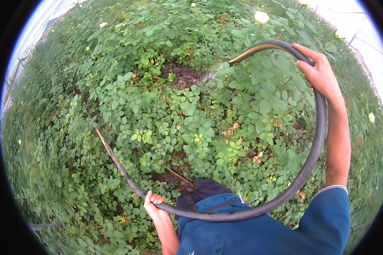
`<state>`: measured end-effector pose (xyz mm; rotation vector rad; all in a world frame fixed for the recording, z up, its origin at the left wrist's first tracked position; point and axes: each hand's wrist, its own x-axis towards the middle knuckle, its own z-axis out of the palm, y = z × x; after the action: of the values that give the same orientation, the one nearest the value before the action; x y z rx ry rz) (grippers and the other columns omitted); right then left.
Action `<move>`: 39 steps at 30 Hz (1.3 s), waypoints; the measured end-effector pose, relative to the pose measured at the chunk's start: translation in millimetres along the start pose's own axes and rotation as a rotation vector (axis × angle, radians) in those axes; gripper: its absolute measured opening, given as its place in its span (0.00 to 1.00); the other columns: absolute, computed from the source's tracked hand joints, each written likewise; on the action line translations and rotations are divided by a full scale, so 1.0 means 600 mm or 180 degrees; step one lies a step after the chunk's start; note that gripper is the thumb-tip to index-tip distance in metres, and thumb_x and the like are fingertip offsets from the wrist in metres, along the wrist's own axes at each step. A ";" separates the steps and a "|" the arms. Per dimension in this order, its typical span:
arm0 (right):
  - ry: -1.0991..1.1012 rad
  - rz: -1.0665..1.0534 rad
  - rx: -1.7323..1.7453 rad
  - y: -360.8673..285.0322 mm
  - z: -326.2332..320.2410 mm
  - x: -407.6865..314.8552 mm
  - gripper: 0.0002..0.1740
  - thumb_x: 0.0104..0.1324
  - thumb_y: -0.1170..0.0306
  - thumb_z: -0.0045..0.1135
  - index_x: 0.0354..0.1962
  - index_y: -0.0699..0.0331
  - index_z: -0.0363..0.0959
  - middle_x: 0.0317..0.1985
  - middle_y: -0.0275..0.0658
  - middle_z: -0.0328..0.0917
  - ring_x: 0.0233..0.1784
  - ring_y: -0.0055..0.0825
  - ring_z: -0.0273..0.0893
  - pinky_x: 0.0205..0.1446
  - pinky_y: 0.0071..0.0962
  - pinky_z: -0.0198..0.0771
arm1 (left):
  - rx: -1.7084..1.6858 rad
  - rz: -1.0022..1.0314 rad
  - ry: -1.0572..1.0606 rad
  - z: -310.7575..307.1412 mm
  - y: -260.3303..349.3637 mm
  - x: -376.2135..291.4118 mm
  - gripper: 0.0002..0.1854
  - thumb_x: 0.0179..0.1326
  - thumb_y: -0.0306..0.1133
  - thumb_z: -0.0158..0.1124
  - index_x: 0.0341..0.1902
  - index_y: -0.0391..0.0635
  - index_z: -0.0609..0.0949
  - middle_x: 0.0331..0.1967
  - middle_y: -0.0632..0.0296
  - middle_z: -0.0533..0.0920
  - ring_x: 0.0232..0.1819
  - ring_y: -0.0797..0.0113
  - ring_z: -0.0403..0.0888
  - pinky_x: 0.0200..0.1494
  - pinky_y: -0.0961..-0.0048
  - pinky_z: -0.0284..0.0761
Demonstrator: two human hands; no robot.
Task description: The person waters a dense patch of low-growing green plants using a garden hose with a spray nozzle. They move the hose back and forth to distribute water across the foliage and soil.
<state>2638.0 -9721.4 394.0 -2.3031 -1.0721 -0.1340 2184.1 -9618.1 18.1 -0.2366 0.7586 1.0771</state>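
A thick black rubber hose (306,172) with a yellow-orange stripe curves in a wide loop in front of my body. High on the right, my right hand (319,70) grips it behind its outlet end. Water (212,76) pours from that end onto a dark soil patch (183,76) among the leaves. Low and left of centre, my left hand (155,205) is wrapped around the hose near my waist. Beyond this hand the hose runs up and left until foliage hides it.
Dense rose bushes (166,124) surround me on all sides, with several white blooms such as a rose (261,17) at the top. A dark pipe or hose length (182,178) lies on the ground before me. Pale greenhouse sheeting (370,41) shows at the upper right.
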 end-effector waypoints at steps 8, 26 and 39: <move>0.0114 -0.0012 -0.0110 -0.008 -0.056 -0.069 0.27 0.59 0.69 0.53 0.58 0.58 0.72 0.21 0.26 0.69 0.19 0.13 0.63 0.23 0.19 0.63 | -0.0092 -0.0083 0.0005 -0.022 -0.005 -0.043 0.15 0.63 0.28 0.57 0.21 0.51 0.65 0.12 0.74 0.65 0.12 0.80 0.61 0.15 0.81 0.65; -0.0100 -0.0162 0.0317 0.187 -0.189 -0.103 0.29 0.58 0.68 0.52 0.60 0.59 0.70 0.16 0.20 0.60 0.14 0.08 0.56 0.17 0.15 0.52 | -0.0139 0.0098 -0.0040 -0.044 -0.224 -0.126 0.14 0.63 0.28 0.57 0.23 0.50 0.66 0.13 0.74 0.65 0.12 0.80 0.60 0.15 0.80 0.64; 0.0073 -0.0230 0.1277 0.380 -0.157 -0.019 0.28 0.60 0.69 0.55 0.60 0.55 0.71 0.18 0.22 0.63 0.16 0.10 0.60 0.19 0.15 0.59 | -0.0050 0.0374 0.0257 -0.082 -0.383 -0.202 0.12 0.63 0.28 0.57 0.24 0.50 0.67 0.13 0.74 0.64 0.12 0.81 0.60 0.15 0.81 0.64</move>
<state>2810.0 -9895.3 360.7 -1.9013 -1.0621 0.0259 2329.2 -9839.3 21.1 -0.2525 0.8449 1.1906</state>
